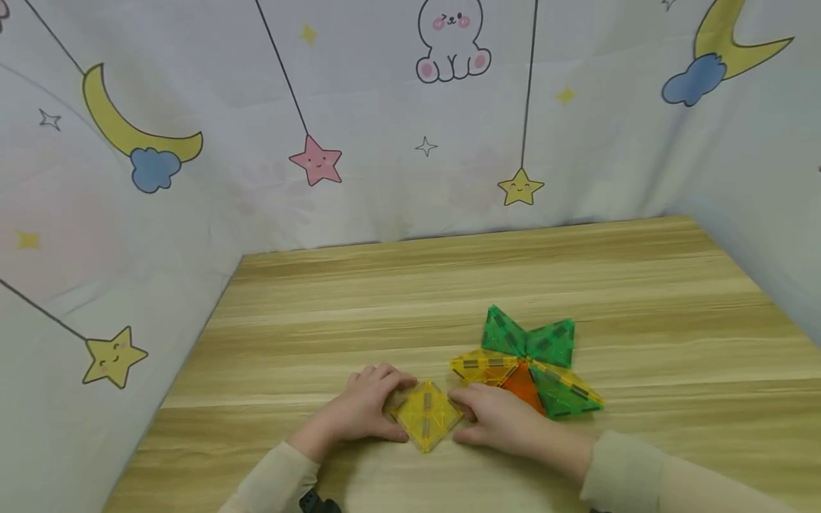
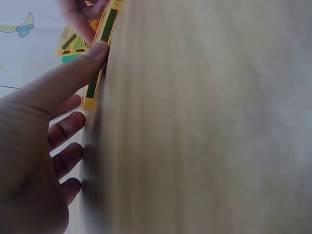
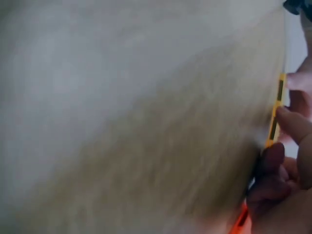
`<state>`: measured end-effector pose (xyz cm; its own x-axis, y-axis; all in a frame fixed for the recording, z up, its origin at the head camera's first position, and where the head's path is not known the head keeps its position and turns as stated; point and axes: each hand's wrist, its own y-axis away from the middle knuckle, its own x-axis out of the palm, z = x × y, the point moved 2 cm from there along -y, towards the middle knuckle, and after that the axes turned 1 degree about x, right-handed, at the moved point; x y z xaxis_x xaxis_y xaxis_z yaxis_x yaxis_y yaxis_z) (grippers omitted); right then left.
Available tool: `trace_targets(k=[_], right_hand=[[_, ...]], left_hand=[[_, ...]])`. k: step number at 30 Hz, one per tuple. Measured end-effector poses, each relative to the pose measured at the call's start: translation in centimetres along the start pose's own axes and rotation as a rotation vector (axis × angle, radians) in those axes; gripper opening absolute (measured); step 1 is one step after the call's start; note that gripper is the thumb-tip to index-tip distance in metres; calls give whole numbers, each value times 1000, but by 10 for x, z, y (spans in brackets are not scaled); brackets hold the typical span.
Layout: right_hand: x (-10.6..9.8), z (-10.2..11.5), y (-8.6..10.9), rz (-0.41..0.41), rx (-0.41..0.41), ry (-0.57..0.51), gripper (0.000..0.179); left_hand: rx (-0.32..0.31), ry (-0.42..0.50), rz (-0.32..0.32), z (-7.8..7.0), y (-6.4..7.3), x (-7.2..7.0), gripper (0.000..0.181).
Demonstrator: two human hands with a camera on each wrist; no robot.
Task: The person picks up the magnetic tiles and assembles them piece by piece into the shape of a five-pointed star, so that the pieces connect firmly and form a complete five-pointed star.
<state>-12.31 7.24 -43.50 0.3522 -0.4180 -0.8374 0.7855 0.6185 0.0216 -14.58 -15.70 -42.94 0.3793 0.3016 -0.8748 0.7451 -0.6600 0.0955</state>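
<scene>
Two yellow translucent magnetic tiles [image 1: 427, 417] lie on the table, edges together in a diamond. At its left corner my left hand [image 1: 367, 405] grips the tiles between thumb and fingers; in the left wrist view the thumb [image 2: 73, 75] presses along a yellow edge. My right hand [image 1: 500, 420] holds the opposite corner with its thumb and curled fingers, and the right wrist view shows those fingers [image 3: 292, 124] at the tile's thin edge. Just beyond the right hand sits a joined magnetic-tile shape with green tiles [image 1: 551, 343], yellow tiles [image 1: 482, 363] and an orange tile [image 1: 524, 388], partly hidden by that hand.
The wooden table [image 1: 359, 299] reaches back to a hanging white cloth [image 1: 385, 192] printed with stars, moons and a cartoon animal. Cloth also borders the table's left and right sides. A black device [image 1: 318, 502] shows at the left wrist.
</scene>
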Motion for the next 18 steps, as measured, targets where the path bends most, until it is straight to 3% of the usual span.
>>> trace_targets(k=[6,10,18], right_hand=[[6,4,-4,-13,58,46,50],[6,7,-3,-48,82,20,49],[5,6,3,-87,61,-86,52]], left_hand=[[14,8,-25,-1,-1,1,60],[13,70,-15,0,-2,4,59],[-37,510,104,1,-3,3,50]])
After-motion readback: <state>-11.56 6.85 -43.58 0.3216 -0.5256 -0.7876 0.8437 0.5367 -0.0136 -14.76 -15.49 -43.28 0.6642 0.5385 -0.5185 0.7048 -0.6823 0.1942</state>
